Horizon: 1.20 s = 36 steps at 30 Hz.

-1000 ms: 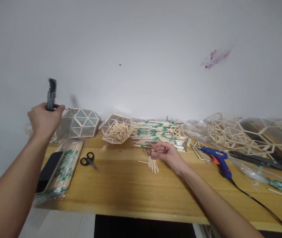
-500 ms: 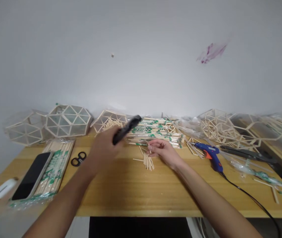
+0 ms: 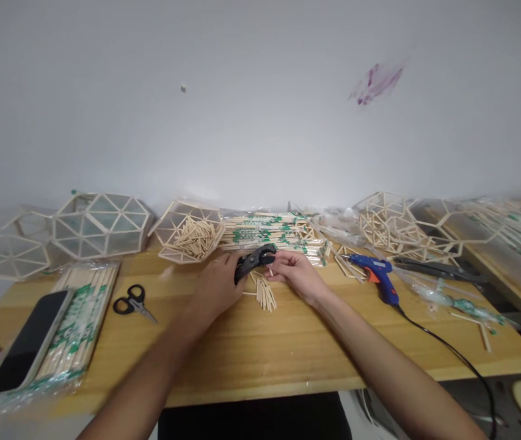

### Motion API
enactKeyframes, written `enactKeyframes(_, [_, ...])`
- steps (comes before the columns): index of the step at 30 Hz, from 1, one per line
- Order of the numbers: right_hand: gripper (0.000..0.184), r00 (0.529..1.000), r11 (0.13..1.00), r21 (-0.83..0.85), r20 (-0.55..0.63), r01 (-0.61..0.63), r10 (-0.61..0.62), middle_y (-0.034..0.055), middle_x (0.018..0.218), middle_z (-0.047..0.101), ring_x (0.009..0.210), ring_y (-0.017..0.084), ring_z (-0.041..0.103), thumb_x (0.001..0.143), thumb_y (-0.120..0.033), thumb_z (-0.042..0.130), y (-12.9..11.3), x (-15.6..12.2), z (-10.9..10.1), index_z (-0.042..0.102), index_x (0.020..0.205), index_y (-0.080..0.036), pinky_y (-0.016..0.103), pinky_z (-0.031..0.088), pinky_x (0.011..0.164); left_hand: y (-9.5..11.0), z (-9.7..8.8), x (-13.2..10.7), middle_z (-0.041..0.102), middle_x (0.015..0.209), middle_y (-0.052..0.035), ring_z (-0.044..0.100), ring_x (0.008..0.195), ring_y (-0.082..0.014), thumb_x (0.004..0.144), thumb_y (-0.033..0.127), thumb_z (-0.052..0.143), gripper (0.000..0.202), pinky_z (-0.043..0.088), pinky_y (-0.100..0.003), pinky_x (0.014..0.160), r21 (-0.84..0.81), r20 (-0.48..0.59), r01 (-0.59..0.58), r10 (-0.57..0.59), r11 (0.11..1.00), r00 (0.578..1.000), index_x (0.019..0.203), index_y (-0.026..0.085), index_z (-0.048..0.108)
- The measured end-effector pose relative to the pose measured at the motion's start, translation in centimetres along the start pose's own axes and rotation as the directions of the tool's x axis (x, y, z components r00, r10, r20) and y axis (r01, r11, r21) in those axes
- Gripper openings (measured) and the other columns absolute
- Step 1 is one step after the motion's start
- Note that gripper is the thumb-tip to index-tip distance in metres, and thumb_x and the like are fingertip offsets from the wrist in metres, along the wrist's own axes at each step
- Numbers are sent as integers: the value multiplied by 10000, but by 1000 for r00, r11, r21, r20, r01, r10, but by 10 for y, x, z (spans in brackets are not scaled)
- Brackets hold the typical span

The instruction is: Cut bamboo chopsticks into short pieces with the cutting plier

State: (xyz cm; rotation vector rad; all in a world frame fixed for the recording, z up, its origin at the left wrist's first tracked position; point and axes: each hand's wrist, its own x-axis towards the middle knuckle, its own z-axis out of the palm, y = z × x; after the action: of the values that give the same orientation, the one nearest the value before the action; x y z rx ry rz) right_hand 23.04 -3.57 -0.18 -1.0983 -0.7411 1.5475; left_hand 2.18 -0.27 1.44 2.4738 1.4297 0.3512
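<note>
My left hand (image 3: 218, 282) is wrapped round a black hand cutter (image 3: 256, 259) with a curved, hooked jaw. Its jaw points right and meets the fingertips of my right hand (image 3: 297, 274). Those fingers pinch a short wooden stick (image 3: 270, 271), mostly hidden by the fingers and the jaw. Just below both hands, a small pile of short cut sticks (image 3: 265, 296) lies fanned out on the wooden table (image 3: 260, 354).
Behind the hands are wrapped chopsticks (image 3: 264, 229) and a lattice bowl (image 3: 163, 229) of cut sticks. Scissors (image 3: 134, 302), a phone (image 3: 29, 342) and a chopstick pack (image 3: 79, 324) lie left. At right are a blue glue gun (image 3: 379, 275), its cord (image 3: 443, 342) and stick frames (image 3: 388, 229).
My left hand has brought the cutter right and down, so its jaw now meets my right fingertips. My right hand keeps its pinch near the pile. The view has shifted slightly.
</note>
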Motion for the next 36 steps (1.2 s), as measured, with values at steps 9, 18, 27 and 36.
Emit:
enactKeyframes(9, [301,1000,998,-57,11,21,-20,18,765,758,664,167,696,576,-349,932,-2,-1,-1,796,794,-193,324,603,703,3,4,-3,688,1211,-130,673,1078,-296,927,281,551,337,510,-390,901,54,32,53,-55,997,998,1247,187,599])
enactKeyframes(18, [302,998,996,-79,51,34,-30,6,711,727,643,146,670,574,-378,935,-4,-2,0,787,747,-180,293,602,665,9,3,-4,724,1156,-104,707,1023,-277,944,270,524,317,494,-338,811,69,113,124,-131,990,985,1250,214,587])
enactKeyframes(27, [284,997,993,-108,66,53,-46,9,664,715,628,159,670,591,-384,927,-2,-1,-1,773,717,-180,300,595,623,14,0,-5,755,993,-118,734,862,-294,962,299,504,259,482,-340,707,132,134,146,-164,980,977,1173,213,627])
enactKeyframes(36, [278,994,985,-144,69,97,-88,-2,696,705,630,140,641,629,-387,899,-5,-1,-1,764,766,-186,260,551,598,6,8,-5,733,1054,-107,713,916,-258,911,275,565,275,490,-323,761,-8,9,113,-113,994,994,1171,200,615])
